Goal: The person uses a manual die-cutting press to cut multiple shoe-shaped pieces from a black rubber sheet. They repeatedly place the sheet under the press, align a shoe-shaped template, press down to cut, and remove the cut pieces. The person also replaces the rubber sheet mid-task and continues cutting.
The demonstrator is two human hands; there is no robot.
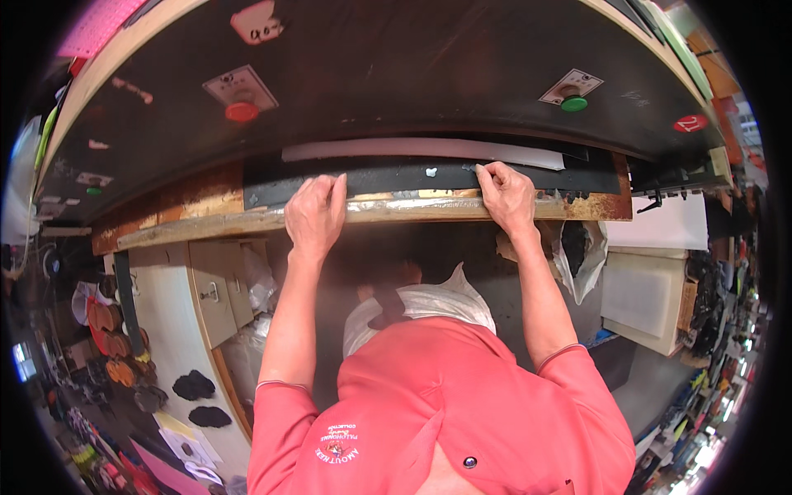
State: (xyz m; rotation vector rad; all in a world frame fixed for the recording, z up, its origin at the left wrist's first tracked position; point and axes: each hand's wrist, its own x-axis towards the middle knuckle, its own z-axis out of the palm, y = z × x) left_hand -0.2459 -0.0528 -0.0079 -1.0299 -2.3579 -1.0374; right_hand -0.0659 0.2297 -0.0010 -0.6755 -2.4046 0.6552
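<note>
My left hand (316, 213) rests at the front edge of a worn wooden bench ledge (396, 213), thumb and fingers pinched together. Further right, my right hand (506, 198) is also closed in a pinch over the ledge, its fingertips beside a small dark scrap. Anything between the fingers of either hand is too small to make out. Between and beyond the hands lies a black flat surface (384, 175), with a small pale blue bit (431, 172) on it. A long white strip (412, 148) lies along the back of that surface, apart from both hands.
A large black machine panel overhangs the ledge, with a red push button (242, 110) and a green push button (573, 103). Below left stands a cabinet (210, 293) beside black flat pieces (194, 385). An opened bag (584, 256) and a white box (639, 293) are below right.
</note>
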